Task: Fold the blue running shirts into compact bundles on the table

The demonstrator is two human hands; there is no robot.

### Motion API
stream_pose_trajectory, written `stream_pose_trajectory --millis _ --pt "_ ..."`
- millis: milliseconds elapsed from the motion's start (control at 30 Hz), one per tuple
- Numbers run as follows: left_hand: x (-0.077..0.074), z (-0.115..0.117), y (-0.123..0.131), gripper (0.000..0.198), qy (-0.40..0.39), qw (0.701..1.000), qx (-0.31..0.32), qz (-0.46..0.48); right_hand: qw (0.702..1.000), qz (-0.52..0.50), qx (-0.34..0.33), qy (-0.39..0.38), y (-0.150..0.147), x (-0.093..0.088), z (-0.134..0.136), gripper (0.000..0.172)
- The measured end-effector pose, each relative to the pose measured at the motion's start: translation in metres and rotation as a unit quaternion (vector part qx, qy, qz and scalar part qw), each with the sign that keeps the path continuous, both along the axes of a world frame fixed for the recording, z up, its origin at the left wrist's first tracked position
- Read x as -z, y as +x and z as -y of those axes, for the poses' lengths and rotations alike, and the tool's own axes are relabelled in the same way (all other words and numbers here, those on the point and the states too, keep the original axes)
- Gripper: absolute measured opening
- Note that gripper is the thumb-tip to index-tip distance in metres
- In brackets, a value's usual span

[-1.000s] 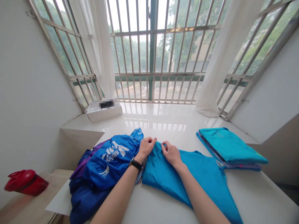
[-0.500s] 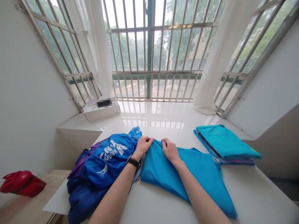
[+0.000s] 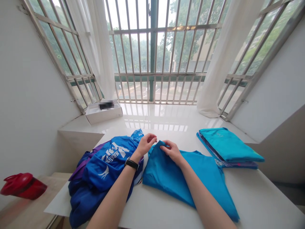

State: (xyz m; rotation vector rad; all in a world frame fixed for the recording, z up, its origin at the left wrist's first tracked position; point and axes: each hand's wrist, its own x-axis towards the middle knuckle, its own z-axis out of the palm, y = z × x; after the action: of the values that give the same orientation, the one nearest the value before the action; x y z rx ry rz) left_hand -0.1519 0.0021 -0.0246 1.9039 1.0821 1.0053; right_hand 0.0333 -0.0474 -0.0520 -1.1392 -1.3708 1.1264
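On the white counter (image 3: 262, 203), the teal shirt (image 3: 181, 181) lies between the blue clothes heap (image 3: 102, 168) and the folded stack (image 3: 228, 146). I judge folding in hand: right hand (image 3: 172, 151) pinches the raised edge; left hand (image 3: 145, 145) curled alongside, grip unclear. Next calls for laying that edge over.

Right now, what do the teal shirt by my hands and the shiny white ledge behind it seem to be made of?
The teal shirt looks like a thin, smooth synthetic knit, perhaps polyester sportswear, judging by its soft folds and faint sheen, though the exact fibre can't be told. The white ledge looks like polished stone or glazed tile, since its glossy surface shows clear reflections.
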Motion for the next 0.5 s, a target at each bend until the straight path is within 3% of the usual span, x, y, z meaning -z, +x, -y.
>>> stream_pose_trajectory --millis 133,267,400,500 --pt "-0.006 -0.005 -0.022 0.027 0.033 0.968 -0.107 -0.225 0.996 -0.063 -0.048 -0.042 0.018 -0.006 0.002 0.034" --pt "-0.004 0.0 -0.03 0.028 0.002 0.951 -0.081 -0.298 0.989 -0.119 -0.065 -0.053 0.028 -0.011 0.006 0.037" --pt "-0.001 0.007 -0.021 0.038 0.024 0.917 -0.075 -0.392 0.984 -0.149 -0.075 -0.056 0.03 -0.011 0.006 0.036" --pt "0.0 0.009 -0.013 0.033 0.029 0.905 -0.071 -0.418 0.983 -0.146 -0.095 -0.063 0.028 -0.009 0.005 0.033"
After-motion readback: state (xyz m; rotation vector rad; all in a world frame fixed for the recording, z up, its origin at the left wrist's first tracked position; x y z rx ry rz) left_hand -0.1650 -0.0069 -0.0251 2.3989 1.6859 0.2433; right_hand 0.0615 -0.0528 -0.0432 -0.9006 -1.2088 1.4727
